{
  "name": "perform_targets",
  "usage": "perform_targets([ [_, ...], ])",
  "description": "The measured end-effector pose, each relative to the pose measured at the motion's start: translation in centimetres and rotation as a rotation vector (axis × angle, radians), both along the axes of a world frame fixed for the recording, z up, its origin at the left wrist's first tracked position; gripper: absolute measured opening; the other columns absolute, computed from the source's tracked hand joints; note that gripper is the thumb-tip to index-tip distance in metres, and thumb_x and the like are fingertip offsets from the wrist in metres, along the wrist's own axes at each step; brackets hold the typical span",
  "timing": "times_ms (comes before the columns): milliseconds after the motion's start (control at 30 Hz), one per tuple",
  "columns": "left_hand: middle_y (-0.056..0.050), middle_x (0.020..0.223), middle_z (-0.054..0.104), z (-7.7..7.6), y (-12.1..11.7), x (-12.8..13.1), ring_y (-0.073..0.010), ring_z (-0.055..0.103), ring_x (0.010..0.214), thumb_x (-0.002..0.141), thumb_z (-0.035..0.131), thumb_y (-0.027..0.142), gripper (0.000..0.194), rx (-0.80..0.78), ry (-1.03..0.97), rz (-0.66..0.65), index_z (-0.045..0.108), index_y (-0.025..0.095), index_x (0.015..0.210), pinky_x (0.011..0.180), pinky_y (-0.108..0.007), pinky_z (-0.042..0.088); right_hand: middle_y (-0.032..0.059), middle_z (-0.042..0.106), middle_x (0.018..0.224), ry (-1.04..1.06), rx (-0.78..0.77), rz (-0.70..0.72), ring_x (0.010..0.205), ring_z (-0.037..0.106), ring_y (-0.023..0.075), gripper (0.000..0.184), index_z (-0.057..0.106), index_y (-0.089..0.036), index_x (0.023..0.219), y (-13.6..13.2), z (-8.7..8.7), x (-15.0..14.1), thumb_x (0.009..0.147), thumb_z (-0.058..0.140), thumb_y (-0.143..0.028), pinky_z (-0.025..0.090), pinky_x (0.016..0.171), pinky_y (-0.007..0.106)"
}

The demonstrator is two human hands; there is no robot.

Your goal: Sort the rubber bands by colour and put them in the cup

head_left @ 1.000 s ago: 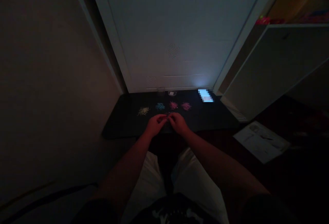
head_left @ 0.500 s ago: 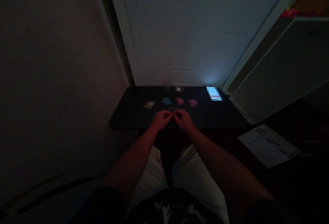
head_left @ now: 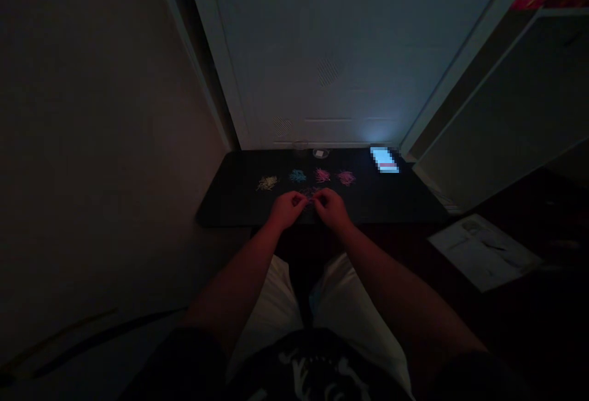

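My left hand [head_left: 288, 207] and my right hand [head_left: 331, 206] are close together over the near edge of a dark table [head_left: 234, 205]. On each, thumb and fingertips are pinched together; what they hold, if anything, is too small and dark to name. Just beyond the fingertips lies a purple pile of thin sticks [head_left: 311, 192], partly hidden by my hands. Farther back sit a pale yellowish pile [head_left: 267, 183], a blue pile [head_left: 297, 176], a pink pile [head_left: 323, 175] and a magenta pile [head_left: 346, 178] of similar thin pieces.
A lit phone [head_left: 384, 159] lies at the table's back right. A small clear round container [head_left: 321, 153] with a white label stands at the back edge, a second faint clear one [head_left: 300, 148] beside it. Behind rises a pale door [head_left: 350, 39]. Papers [head_left: 483, 254] lie lower right.
My fingertips have moved slightly apart, both still pinched. The whole view has shifted a little, with the table sitting slightly higher in the picture.
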State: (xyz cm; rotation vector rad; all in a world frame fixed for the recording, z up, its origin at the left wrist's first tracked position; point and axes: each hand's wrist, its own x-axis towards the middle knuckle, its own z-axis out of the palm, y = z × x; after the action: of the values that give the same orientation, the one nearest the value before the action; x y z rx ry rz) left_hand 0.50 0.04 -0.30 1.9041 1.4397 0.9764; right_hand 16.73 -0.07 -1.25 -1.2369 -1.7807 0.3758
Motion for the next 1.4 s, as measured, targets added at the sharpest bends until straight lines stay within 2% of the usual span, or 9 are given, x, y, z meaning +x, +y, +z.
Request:
perform_targets([
  [200,-0.004,0.078,0.068,0.2,-0.13,0.04,-0.0139,0.059,0.067,0.076,0.058,0.036,0.023,-0.016,0.007,0.006,0.066,0.016,0.082,0.063,-0.025,0.045,0.0027,0.059,0.077,-0.003,0.005,0.045,0.073,0.054,0.0164,0.012,0.061,-0.018,0.082,0.12,-0.1,0.14,0.071,0.056,-0.018,0.043,0.07,0.029],
  [400,-0.004,0.077,0.068,0.49,-0.33,0.16,-0.0143,0.059,0.067,0.076,0.058,0.037,0.023,-0.027,0.004,-0.018,0.067,0.016,0.083,0.063,-0.026,0.045,0.0032,0.059,0.075,-0.055,0.023,0.056,0.075,0.053,0.0174,0.005,0.061,-0.019,0.073,0.25,-0.13,0.13,0.074,0.056,-0.02,0.042,0.072,0.031],
  [600,-0.004,0.078,0.068,0.32,-0.31,0.03,-0.0141,0.059,0.067,0.077,0.057,0.038,0.024,-0.012,0.014,-0.011,0.067,0.017,0.084,0.062,-0.025,0.044,0.0026,0.059,0.075,-0.043,-0.002,0.007,0.074,0.052,0.0168,0.005,0.059,-0.019,0.073,-0.07,0.08,0.11,0.072,0.055,-0.018,0.042,0.07,0.03],
  [800,-0.003,0.076,0.068,0.43,-0.38,0.03,-0.0137,0.059,0.065,0.075,0.058,0.037,0.022,-0.011,-0.017,-0.02,0.065,0.017,0.081,0.061,-0.025,0.045,0.0032,0.06,0.077,-0.063,0.029,0.075,0.075,0.053,0.0172,0.007,0.061,-0.019,0.078,-0.16,0.24,-0.1,0.073,0.056,-0.018,0.042,0.071,0.03],
  [1200,-0.002,0.074,0.067,0.25,-0.32,-0.05,-0.0134,0.058,0.063,0.074,0.058,0.036,0.02,0.008,0.01,-0.002,0.065,0.018,0.079,0.06,-0.025,0.044,0.0023,0.059,0.074,-0.062,0.019,0.028,0.073,0.052,0.017,0.005,0.058,-0.02,0.073,0.01,-0.06,-0.19,0.073,0.056,-0.016,0.041,0.069,0.029],
  [1400,-0.002,0.071,0.066,0.16,-0.31,-0.13,-0.0131,0.057,0.062,0.074,0.059,0.037,0.021,0.019,0.012,-0.001,0.065,0.017,0.078,0.058,-0.025,0.044,0.0028,0.061,0.078,-0.06,0.038,0.085,0.076,0.053,0.0168,0.005,0.06,-0.02,0.076,0.09,-0.14,-0.19,0.075,0.056,-0.017,0.042,0.072,0.03],
])
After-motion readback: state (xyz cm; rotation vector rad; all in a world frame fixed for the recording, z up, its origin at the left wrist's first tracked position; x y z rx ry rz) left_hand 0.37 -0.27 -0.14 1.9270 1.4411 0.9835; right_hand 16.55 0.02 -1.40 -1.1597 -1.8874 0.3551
